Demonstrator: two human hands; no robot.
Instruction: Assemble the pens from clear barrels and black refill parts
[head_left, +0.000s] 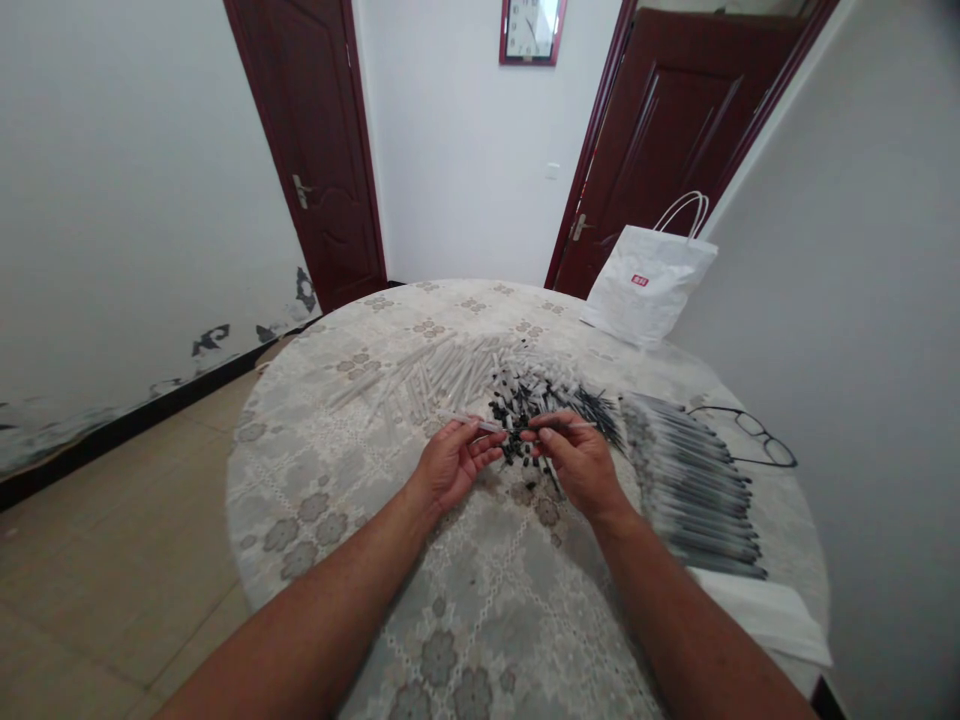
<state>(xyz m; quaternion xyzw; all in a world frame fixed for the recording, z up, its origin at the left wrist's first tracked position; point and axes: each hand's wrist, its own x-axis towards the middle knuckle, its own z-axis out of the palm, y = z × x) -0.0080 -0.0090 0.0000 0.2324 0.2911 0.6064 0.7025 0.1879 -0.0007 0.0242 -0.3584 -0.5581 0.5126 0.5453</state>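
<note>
L hand pinches clear barrel; R hand pinches refill.

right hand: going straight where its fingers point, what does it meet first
Most likely the heap of small black parts right ahead of the right hand, though depth is unclear.

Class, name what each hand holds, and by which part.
Left hand pinches a clear pen barrel mid-shaft; right hand pinches a thin refill toward its left end.

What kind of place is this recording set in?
Likely a room in a home: a cloth-covered round table heaped with pen parts, dark wooden doors and a wall clock.
</note>
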